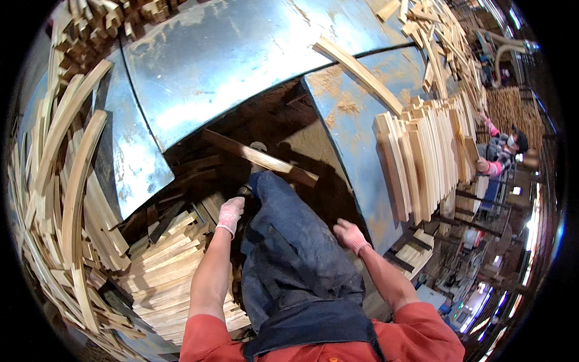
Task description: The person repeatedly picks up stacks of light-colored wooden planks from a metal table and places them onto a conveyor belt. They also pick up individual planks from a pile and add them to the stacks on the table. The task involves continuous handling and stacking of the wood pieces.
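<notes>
My left hand (231, 215), in a pale pink glove, hangs beside my dark apron (295, 247) with its fingers curled and nothing visible in them. On the other side of the apron, my right hand (350, 234), gloved the same way, is loosely closed near the edge of the blue table and shows nothing in its grip. A single wooden strip (259, 158) lies slantwise in front of my legs, low in the dark gap and apart from both hands. Below and left of my left hand is a stack of pale wooden strips (169, 265).
A blue metal table (211, 66) wraps around the gap, with sawdust (347, 105) on its right part. Upright wooden pieces (422, 160) stand in a row at right; one strip (362, 75) lies behind them. Curved strips (81, 181) pile up at left. A co-worker (503, 151) is at far right.
</notes>
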A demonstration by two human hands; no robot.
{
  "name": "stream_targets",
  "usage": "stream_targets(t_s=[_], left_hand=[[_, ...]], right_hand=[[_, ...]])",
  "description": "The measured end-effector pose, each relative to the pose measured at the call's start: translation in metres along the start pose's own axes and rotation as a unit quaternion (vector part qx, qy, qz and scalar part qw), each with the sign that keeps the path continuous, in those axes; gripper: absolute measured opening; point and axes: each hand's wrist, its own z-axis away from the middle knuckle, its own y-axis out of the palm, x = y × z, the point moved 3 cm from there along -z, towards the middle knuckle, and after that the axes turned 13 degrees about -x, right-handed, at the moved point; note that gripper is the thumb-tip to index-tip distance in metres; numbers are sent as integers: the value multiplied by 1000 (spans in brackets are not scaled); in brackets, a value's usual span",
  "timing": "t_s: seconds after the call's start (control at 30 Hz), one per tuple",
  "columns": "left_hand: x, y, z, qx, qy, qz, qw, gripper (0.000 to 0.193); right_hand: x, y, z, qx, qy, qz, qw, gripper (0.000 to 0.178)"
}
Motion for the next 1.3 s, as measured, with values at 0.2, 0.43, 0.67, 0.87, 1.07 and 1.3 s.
stream_targets(t_s=[0.2,0.43,0.67,0.87,1.07,1.3], left_hand=[[-6,-34,40,-47,1,38,998,17],[15,-81,53,-102,27,42,993,49],[13,-89,76,-113,116,20,987,50],[14,-84,81,-100,98,40,989,51],[4,-78,87,-89,30,57,994,55],[-46,-41,97,-58,83,77,992,52]], right_hand=[[99,49,-74,-84,4,-66,994,112],[139,121,-141,5,0,-22,1000,118],[167,190,-151,73,-133,-14,988,87],[212,189,-152,56,-172,62,982,58],[281,144,-139,32,-220,33,974,36],[291,15,-95,79,-218,-52,971,26]])
